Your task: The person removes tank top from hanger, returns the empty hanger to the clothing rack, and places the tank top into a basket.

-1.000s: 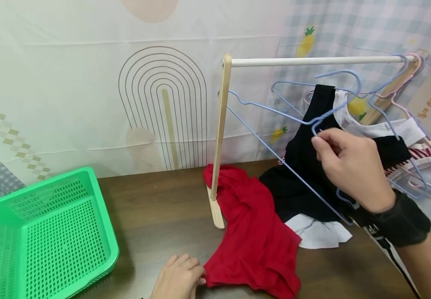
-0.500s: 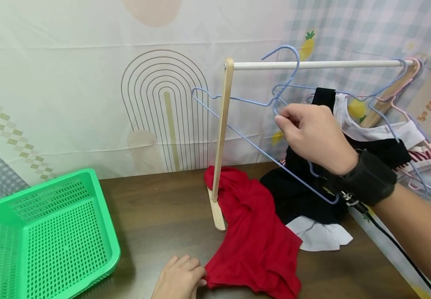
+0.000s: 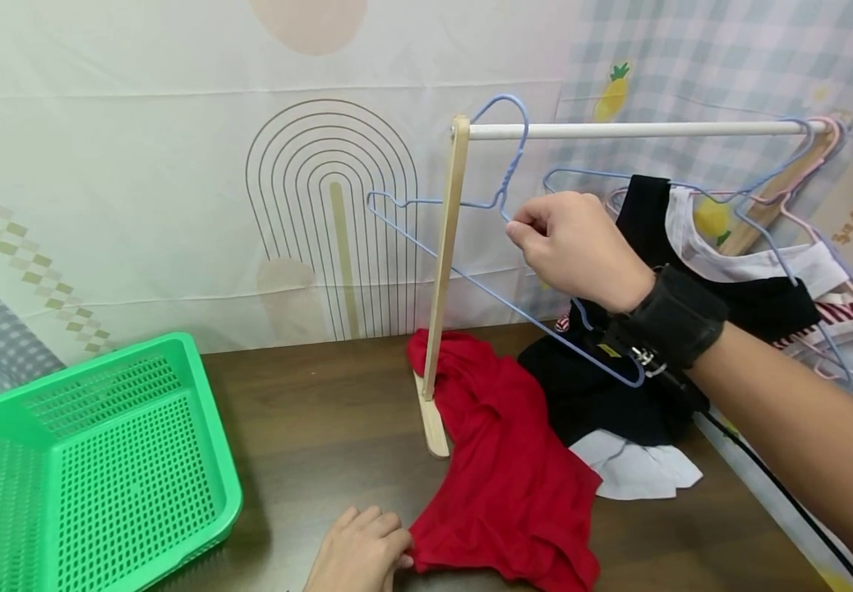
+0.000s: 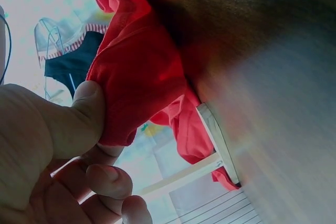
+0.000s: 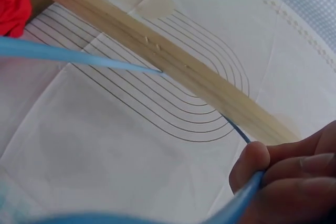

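While the right hand [image 3: 582,251] pinches the blue hanger [image 3: 511,170] just under its neck, the hook curls over the white bar [image 3: 656,130], up above those fingers; I can't tell if hook and bar touch. The wooden post [image 3: 444,263] stands left of those fingers. The left hand [image 3: 361,549] pinches an edge of the red cloth [image 3: 508,469], its other fingers loosely bent. Most of the cloth lies right of them. The green basket [image 3: 214,432] is left of them, apart.
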Demonstrator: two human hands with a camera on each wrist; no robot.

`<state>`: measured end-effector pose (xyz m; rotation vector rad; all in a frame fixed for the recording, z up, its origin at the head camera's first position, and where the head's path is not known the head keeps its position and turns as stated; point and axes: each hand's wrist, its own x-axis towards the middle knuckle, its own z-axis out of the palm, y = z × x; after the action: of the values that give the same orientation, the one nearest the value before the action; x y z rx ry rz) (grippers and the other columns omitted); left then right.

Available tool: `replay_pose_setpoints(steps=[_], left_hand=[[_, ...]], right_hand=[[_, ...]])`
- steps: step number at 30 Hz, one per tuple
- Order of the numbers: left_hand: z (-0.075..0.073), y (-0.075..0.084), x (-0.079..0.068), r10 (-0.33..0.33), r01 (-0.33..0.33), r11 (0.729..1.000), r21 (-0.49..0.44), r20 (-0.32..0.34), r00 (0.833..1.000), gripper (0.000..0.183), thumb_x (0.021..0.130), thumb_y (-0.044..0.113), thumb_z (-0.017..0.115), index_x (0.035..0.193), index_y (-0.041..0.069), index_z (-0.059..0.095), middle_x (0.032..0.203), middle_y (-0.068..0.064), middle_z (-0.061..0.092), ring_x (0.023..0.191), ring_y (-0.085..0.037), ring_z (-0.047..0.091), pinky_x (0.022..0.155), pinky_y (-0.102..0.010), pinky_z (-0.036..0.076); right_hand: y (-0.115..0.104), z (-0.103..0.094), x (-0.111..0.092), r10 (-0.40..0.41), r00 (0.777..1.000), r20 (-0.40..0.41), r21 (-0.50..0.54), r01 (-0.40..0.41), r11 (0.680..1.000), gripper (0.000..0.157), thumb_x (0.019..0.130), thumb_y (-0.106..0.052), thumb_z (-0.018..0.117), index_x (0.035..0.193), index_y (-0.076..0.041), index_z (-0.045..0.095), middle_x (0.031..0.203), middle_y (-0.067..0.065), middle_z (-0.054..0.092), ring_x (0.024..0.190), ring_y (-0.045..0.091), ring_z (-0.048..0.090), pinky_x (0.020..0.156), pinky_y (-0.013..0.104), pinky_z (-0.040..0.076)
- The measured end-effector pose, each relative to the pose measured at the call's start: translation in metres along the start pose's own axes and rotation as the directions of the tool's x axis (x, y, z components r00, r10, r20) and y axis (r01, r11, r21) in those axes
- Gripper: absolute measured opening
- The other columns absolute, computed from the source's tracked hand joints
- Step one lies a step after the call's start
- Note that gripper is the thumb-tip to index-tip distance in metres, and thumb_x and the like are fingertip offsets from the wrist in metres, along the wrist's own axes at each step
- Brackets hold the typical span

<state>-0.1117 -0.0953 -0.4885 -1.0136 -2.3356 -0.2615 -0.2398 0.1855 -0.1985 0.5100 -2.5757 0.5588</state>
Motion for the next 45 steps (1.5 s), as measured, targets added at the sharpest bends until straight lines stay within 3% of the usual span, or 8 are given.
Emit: replay_pose_setpoints(steps=[7,16,31,38,45], left_hand=[[-0.003,0.001,0.001,-0.016,0.018,0.999,-0.026,0.078,0.997,0.024,0.072,0.04,0.086,0.07,0.028,0.066,0.069,0.017,0.053,0.065,-0.002,0.042,0.061,-0.015,0.019],[-0.001,0.0,0.001,-0.016,0.017,1.0,-0.019,0.047,0.999,0.024,0.071,0.04,0.086,0.07,0.028,0.066,0.07,0.017,0.054,0.067,-0.003,0.045,0.061,-0.014,0.022],[-0.005,0.003,0.003,-0.031,0.04,0.997,-0.068,0.138,0.99,0.02,0.078,0.034,0.084,0.072,0.027,0.066,0.071,0.016,0.052,0.067,-0.002,0.043,0.061,-0.014,0.022],[-0.004,0.002,0.004,-0.017,0.024,0.997,-0.068,0.105,0.994,0.022,0.076,0.033,0.086,0.071,0.026,0.065,0.07,0.016,0.051,0.066,-0.002,0.043,0.061,-0.014,0.022],[-0.001,0.002,0.005,-0.021,0.028,0.997,-0.074,0.09,0.996,0.021,0.075,0.032,0.086,0.072,0.026,0.066,0.072,0.016,0.053,0.068,-0.002,0.046,0.061,-0.013,0.024]], right_hand=[[-0.001,0.009,0.013,0.008,0.999,0.049,0.014,-0.009,1.0,0.03,0.103,-0.014,0.057,0.079,-0.007,0.073,0.058,0.002,0.045,0.059,0.021,0.048,0.056,0.031,0.037],[-0.004,0.018,0.019,0.025,0.996,0.082,0.037,-0.028,0.999,0.028,0.104,-0.014,0.057,0.088,-0.005,0.078,0.06,0.001,0.048,0.059,0.019,0.049,0.058,0.033,0.038],[0.003,0.023,0.017,0.009,0.998,0.069,-0.001,-0.009,1.0,0.031,0.103,-0.017,0.061,0.078,-0.006,0.075,0.059,0.003,0.05,0.058,0.019,0.049,0.053,0.03,0.037],[0.001,0.011,0.006,0.008,1.0,0.01,-0.014,-0.008,1.0,0.024,0.103,-0.02,0.064,0.097,-0.003,0.08,0.078,0.011,0.073,0.069,0.023,0.059,0.061,0.033,0.045],[-0.006,-0.001,-0.025,-0.064,0.991,-0.115,-0.053,0.058,0.997,0.019,0.101,-0.019,0.067,0.103,-0.005,0.08,0.081,0.009,0.076,0.063,0.018,0.061,0.059,0.027,0.046]])
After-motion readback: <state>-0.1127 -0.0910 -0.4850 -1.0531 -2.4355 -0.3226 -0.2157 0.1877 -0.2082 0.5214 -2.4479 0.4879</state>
